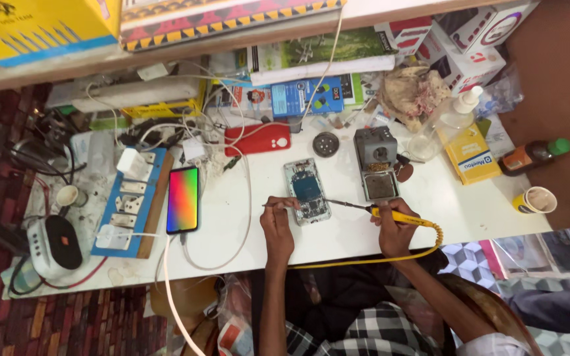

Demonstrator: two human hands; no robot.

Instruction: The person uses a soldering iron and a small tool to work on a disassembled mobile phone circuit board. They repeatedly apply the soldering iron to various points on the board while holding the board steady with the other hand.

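An opened phone [307, 190], its back off and circuitry and a blue component exposed, lies near the middle of a white workbench [456, 204], long axis running almost straight away from the person, top end slightly left. The left hand [276, 221] pinches a thin metal tool at the phone's lower left edge. The right hand [394, 231] grips a yellow-handled soldering iron [390, 214], its tip pointing left at the phone's right edge and its yellow cord looping back along the bench edge. Nearby sit a second phone [183, 199] with a rainbow screen, a blue socket board [128, 201], a grey iron stand [377, 165] and a paper cup [536, 200]. Boxes crowd the shelf behind; patterned red flooring shows at left.
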